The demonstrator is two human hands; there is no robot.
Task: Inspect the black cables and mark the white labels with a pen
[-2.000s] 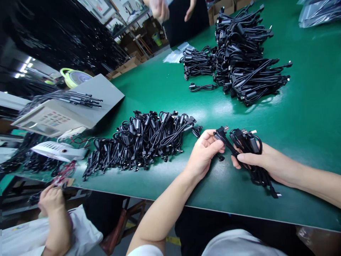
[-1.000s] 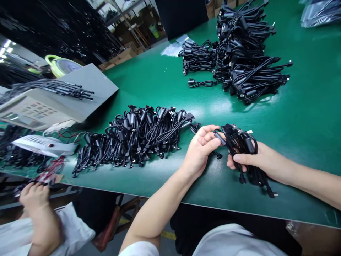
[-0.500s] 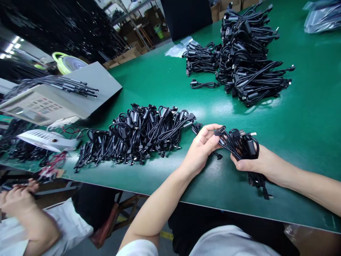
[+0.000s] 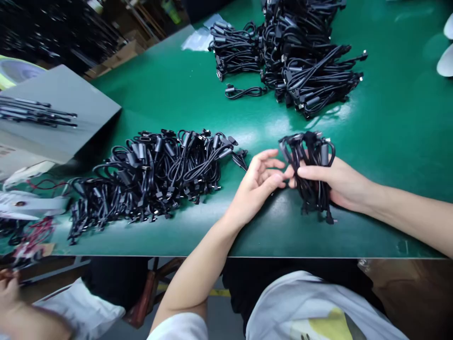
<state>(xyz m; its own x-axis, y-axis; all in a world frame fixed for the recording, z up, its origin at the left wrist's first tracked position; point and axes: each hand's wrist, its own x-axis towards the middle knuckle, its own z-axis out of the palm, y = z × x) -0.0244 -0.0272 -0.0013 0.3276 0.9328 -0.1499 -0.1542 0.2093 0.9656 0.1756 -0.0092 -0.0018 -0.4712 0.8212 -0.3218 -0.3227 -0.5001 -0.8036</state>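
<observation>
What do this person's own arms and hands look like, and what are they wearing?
The left hand and the right hand are both bare, with no gloves, rings or watch showing. The left arm comes out of a short white sleeve, part of a white T-shirt with a yellow print.

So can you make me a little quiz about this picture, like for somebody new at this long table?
1. Which hand grips the tangled bundle of black rubber-coated cables: the left hand or the right hand?
2. True or false: in this view, the long loose heap of black cables lies to the left of the left hand, on the smooth green tabletop.
3. Whose is the hand at the bottom-left corner: the person's own or a co-worker's?

Key: 1. The right hand. 2. True. 3. A co-worker's.
</observation>
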